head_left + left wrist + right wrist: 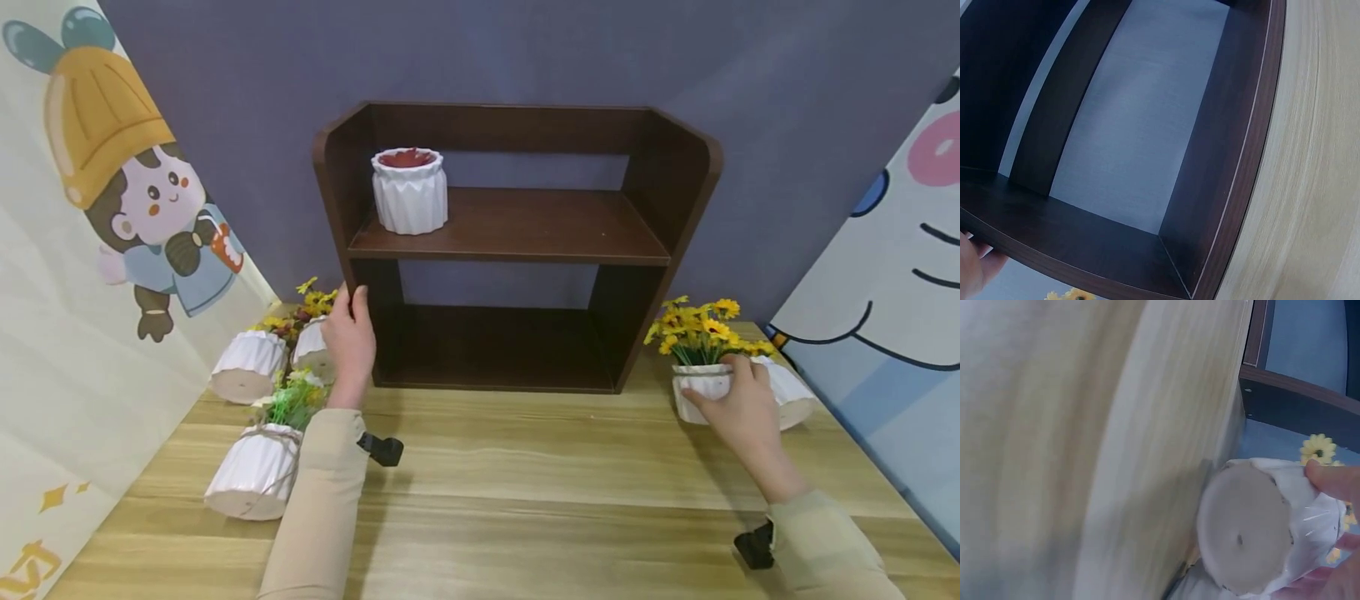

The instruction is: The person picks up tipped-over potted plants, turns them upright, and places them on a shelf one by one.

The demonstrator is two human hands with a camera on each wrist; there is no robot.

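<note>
My right hand (746, 412) grips a white fluted flowerpot (692, 390) of yellow flowers (701, 325), thumb on one side and fingers on the other. The right wrist view shows the flat round base of this flowerpot (1246, 528), turned toward the camera. Against the outer left side of a dark brown two-tier shelf (510, 225), my left hand (351, 337) rests its fingers, and none reach inside. In the left wrist view, the fingers (990, 265) show just beyond the edge of the side panel. A white pot with red contents (410, 196) stands upright at the left of the upper tier.
Another white pot (787, 396) lies behind my right hand. Left of the shelf lie several white pots: one with green foliage (255, 475), one at the back left (247, 367), and one (311, 350) beside my left hand. All rest on a wooden table (525, 492) before patterned side walls.
</note>
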